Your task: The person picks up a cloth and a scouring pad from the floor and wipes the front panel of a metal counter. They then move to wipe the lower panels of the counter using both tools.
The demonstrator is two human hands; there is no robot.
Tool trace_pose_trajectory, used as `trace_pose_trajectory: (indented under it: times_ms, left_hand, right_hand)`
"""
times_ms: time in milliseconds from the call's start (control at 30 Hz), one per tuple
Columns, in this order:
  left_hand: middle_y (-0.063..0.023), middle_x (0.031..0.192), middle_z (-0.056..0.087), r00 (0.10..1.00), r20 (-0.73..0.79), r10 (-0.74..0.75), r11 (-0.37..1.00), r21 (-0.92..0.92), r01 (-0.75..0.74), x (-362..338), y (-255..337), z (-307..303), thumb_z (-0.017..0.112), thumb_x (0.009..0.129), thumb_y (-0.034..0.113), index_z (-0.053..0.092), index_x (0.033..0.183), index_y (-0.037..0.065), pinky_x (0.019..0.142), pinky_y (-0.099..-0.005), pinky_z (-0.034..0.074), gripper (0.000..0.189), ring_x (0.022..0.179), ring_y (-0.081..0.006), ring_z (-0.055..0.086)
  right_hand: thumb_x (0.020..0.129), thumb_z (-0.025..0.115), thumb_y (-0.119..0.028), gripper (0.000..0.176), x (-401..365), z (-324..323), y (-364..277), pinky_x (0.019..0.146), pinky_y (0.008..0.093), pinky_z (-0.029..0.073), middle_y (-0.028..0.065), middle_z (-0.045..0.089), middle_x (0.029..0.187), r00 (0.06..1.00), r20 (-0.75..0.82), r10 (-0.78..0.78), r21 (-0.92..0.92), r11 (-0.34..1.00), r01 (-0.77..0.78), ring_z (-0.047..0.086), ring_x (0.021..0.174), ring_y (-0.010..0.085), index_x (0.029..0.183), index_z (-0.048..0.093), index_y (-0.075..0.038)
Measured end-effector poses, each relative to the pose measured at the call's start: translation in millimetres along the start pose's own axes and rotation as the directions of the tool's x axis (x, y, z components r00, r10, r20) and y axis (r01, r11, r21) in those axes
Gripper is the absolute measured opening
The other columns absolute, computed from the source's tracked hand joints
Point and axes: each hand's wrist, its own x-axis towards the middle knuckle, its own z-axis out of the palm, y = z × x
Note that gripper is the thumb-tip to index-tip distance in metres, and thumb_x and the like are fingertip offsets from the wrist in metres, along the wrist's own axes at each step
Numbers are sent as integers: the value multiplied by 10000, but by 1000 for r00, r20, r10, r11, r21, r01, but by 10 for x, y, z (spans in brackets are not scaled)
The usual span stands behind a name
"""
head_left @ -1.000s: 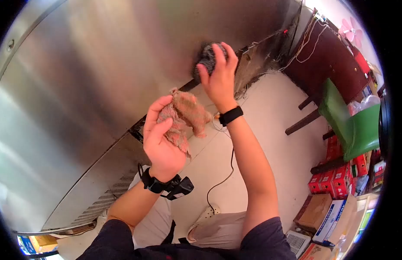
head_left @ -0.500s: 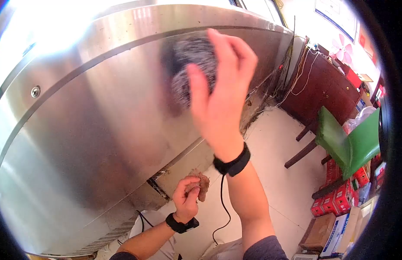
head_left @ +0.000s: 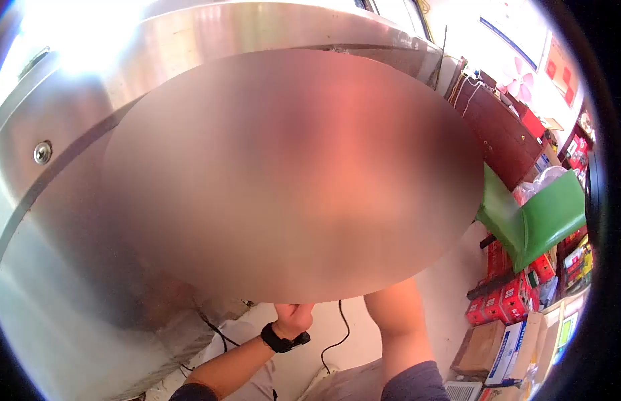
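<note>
1. Stainless-steel cabinet wall, shiny and curved by the lens, fills the left and top of the view, straight in front of the person; a round silver screw head sits on its upper band.
2. A large blurred oval patch covers the middle of the view and hides whatever lies there.
3. Left hand shows only at the patch's lower edge, low and close to the steel wall. The fingers look curled inward, but whether they close on anything I cannot tell. A black wristband circles the wrist.
4. Right hand is lost under the patch, so its grip cannot be told; only the bare right forearm rises from a dark sleeve.
5. A thin black cable trails over the pale floor between the two arms.
6. To the right stands a green plastic chair, with stacked red cartons just beside its legs and a brown cardboard box next to a white-and-blue carton below them.
7. Printing on the cartons is too small to read (the same goes for the wall posters).
8. A dark brown wooden cabinet stands behind the chair.
</note>
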Motion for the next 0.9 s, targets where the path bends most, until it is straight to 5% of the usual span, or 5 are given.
trace_pose_trajectory:
  times_ms: [267,433,600,733,900]
  left_hand:
    - [-123,1109,678,945,-32,-325,923,-227,310,-59,121,89,564,918,-45,616,1153,-31,723,-273,495,241,794,-129,602]
    - [-136,1152,665,953,-39,-301,947,-126,294,-105,-17,41,553,936,-33,604,1164,-33,695,-255,499,234,798,-120,610]
    - [-132,1127,655,922,-30,-386,884,-297,361,-38,78,144,553,939,-25,603,1166,-30,826,-278,502,233,928,-173,629]
    - [-124,1116,651,965,-50,-256,965,-72,252,-63,-3,83,537,957,-27,584,1179,-30,775,-275,505,227,878,-154,613]
    - [-88,1073,642,955,-31,-296,946,-147,289,-53,94,163,519,974,-32,584,1172,-28,648,-239,468,209,758,-100,562]
  right_hand:
    - [791,741,9,210,17,7,48,866,355,527,110,663,1065,999,29,-37,-47,998,38,653,977,283,994,727,-41]
    - [746,746,-4,200,-24,-37,576,893,423,480,104,651,1048,960,-92,264,-20,964,-267,574,1038,332,934,722,-69]
    - [693,718,-28,208,38,50,106,899,422,464,81,636,996,998,3,-62,-4,998,62,582,935,318,888,708,-101]
    - [731,704,-21,165,91,-76,637,876,467,460,104,641,988,960,-74,269,-39,961,-272,576,935,361,883,683,-82]
    - [723,738,-36,232,107,162,-17,870,405,500,92,636,1031,998,-15,54,-136,989,-56,602,992,309,949,715,-80]
